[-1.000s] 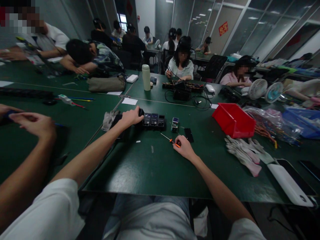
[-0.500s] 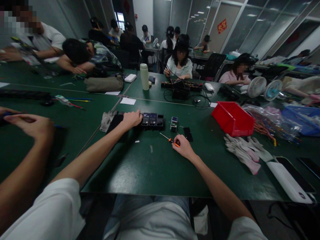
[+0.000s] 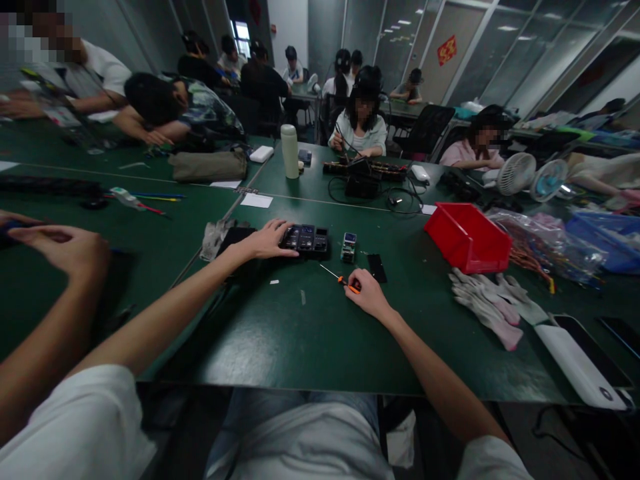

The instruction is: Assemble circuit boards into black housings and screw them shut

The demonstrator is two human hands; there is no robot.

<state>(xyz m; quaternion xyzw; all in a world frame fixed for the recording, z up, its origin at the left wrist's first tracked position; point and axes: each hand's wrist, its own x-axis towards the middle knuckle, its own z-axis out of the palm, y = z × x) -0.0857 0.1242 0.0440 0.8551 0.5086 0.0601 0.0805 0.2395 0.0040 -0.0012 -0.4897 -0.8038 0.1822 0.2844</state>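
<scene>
My left hand [image 3: 273, 240] is laid over the left part of a black case with several compartments [image 3: 313, 241]; thumb on its near edge, fingers at its far edge. The part under my palm is hidden. My right hand [image 3: 369, 293] rests on the green table, closed around an orange and black screwdriver [image 3: 343, 281], its thin shaft pointing left toward the case. Just right of the case is a small module with exposed circuitry [image 3: 349, 247]. A flat black rectangular piece [image 3: 377, 268] lies beyond my right hand.
On the right are a red bin [image 3: 467, 240], work gloves [image 3: 487, 303], bagged wires [image 3: 543, 250] and a white power bank [image 3: 577, 367]. A pale green bottle [image 3: 289, 152] stands farther back. At left, a co-worker's hand [image 3: 65, 250] reaches in. Other people sit around the tables.
My left hand has spread its thumb and fingers wider across the black case, and the left forearm has shifted left and lower. My right hand and the screwdriver stay put.
</scene>
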